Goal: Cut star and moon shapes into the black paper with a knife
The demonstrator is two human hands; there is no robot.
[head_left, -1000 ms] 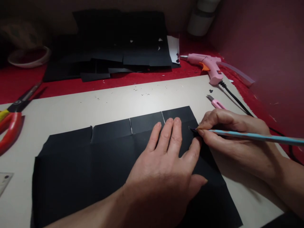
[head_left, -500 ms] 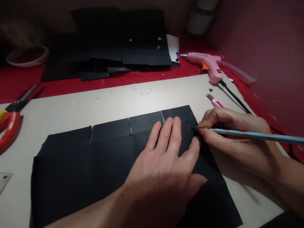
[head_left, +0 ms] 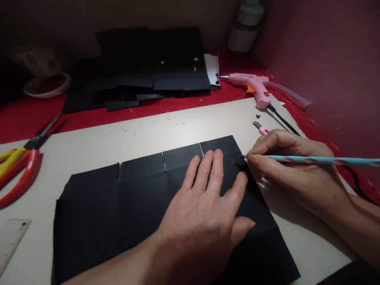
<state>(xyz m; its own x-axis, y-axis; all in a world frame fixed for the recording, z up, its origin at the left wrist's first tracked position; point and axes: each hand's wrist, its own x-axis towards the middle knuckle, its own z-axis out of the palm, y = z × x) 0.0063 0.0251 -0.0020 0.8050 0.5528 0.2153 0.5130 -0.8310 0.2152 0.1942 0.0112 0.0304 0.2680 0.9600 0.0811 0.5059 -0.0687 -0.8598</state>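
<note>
A large black paper sheet with short cuts along its far edge lies on a pale board. My left hand rests flat on the sheet's right part, fingers together and pressing it down. My right hand grips a light blue pencil, whose tip sits just above the sheet's right edge beside a faint pencil mark. The pencil's shaft runs off to the right.
Red-handled scissors lie at the left and a clear ruler at the lower left. A stack of black paper pieces, a pink glue gun with its cord, a small pink cutter and a white bowl sit behind.
The view has shifted, so everything sits slightly lower and rightward. My right hand has lifted the pencil tip a little off the sheet; my left hand has stayed flat.
</note>
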